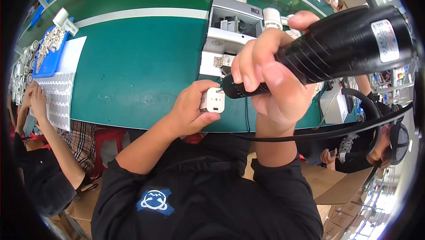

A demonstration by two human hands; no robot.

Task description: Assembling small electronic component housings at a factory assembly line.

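My left hand [188, 109] grips a small white boxy plastic housing [216, 102] between thumb and fingers, near the table's front edge. Its face with small holes and a dark slot is turned up. In my right hand [276, 78] is a black electric screwdriver [349, 45], tilted, its handle up to the right. The driver's tip meets or nearly meets the housing's upper right edge; contact is hard to judge. Just beyond my hands stands a grey metal screw feeder [228, 40] with an open top.
A blue tray [49, 68] of small white parts sits at the far left, beside a white sheet of labels [62, 91] and a co-worker's hands [37, 96]. The screwdriver's black cable [318, 134] crosses at right, below a white box [334, 106]. Green tabletop [133, 67] lies between.
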